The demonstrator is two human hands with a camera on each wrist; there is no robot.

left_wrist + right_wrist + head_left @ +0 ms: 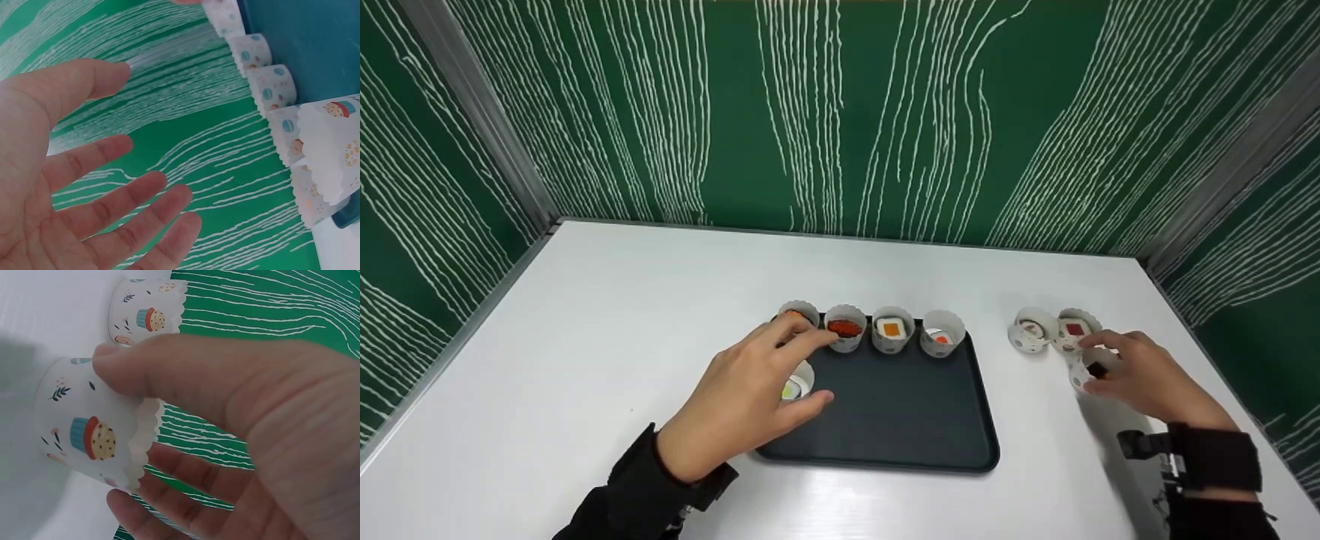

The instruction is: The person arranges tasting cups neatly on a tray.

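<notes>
Toward the desk's (547, 360) right edge, the right hand (1151, 382) pinches a cup (59, 413), seemingly mid-pickup, while the left hand (742, 390), empty, fingers spread, hovers over the tray's (900, 420) left edge; a level lift seems called for.

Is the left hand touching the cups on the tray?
Apart. The left wrist view shows it: the left hand's fingers stop short of the cups on the tray, with green wall showing in between.
</notes>
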